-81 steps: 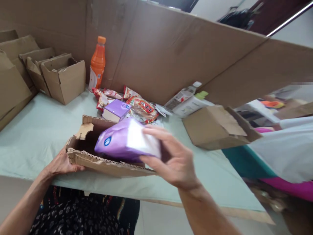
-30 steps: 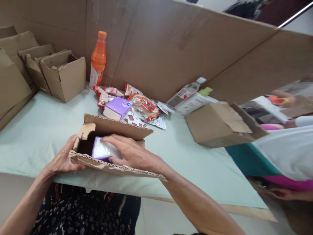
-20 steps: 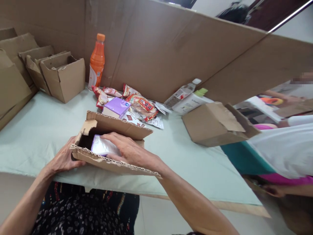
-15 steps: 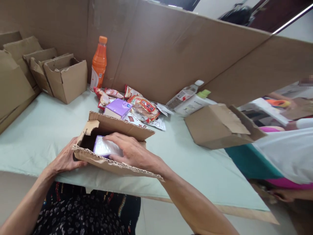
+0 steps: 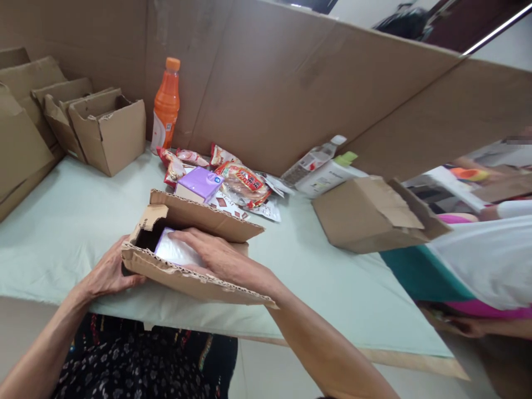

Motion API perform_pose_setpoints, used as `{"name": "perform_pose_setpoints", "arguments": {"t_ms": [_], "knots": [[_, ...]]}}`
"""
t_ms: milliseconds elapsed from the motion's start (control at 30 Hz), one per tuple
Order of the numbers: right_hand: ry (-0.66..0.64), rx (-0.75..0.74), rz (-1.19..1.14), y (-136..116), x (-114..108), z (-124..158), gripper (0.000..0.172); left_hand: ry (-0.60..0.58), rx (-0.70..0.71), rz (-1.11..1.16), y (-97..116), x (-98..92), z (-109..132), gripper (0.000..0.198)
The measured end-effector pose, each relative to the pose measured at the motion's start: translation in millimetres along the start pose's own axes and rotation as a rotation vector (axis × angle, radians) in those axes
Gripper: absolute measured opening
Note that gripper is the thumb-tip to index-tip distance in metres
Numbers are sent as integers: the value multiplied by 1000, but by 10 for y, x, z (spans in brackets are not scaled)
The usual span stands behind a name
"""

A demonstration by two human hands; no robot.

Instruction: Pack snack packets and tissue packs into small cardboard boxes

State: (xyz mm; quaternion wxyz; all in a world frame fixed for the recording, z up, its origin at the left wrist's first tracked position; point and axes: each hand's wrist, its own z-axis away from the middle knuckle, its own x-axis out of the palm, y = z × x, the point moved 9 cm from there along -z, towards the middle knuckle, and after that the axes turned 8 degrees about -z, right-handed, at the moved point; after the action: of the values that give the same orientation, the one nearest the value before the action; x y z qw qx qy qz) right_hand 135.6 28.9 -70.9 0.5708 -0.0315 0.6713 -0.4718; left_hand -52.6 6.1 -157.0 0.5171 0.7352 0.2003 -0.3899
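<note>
An open cardboard box (image 5: 195,280) with torn flaps sits at the near edge of the pale green table (image 5: 70,221). Inside it lies a purple and white tissue pack (image 5: 172,252). My right hand (image 5: 216,257) reaches into the box with its fingers stretched flat on the pack. My left hand (image 5: 106,274) grips the box's left side. A second purple pack (image 5: 198,184) rests behind the box among snack packets (image 5: 243,183).
An orange drink bottle (image 5: 166,105) stands against the cardboard wall (image 5: 291,94). Empty small boxes (image 5: 106,130) line the left. A clear bottle (image 5: 311,160), a white carton (image 5: 328,174) and another box (image 5: 369,213) lie right. Another person's white sleeve (image 5: 490,260) shows far right.
My right hand carried the tissue pack from above the box down into it and now rests flat on it. My left hand has stayed on the box's side.
</note>
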Motion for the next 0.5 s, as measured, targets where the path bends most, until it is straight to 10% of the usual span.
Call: {"name": "perform_pose_setpoints", "arguments": {"t_ms": [233,500], "knots": [[306,-264,67,-235,-247,197,35,-9,-30,2,-18,19,17,87],[837,-204,-21,-30,-1193,632,10,6,-26,74,-66,15,19,100]]}}
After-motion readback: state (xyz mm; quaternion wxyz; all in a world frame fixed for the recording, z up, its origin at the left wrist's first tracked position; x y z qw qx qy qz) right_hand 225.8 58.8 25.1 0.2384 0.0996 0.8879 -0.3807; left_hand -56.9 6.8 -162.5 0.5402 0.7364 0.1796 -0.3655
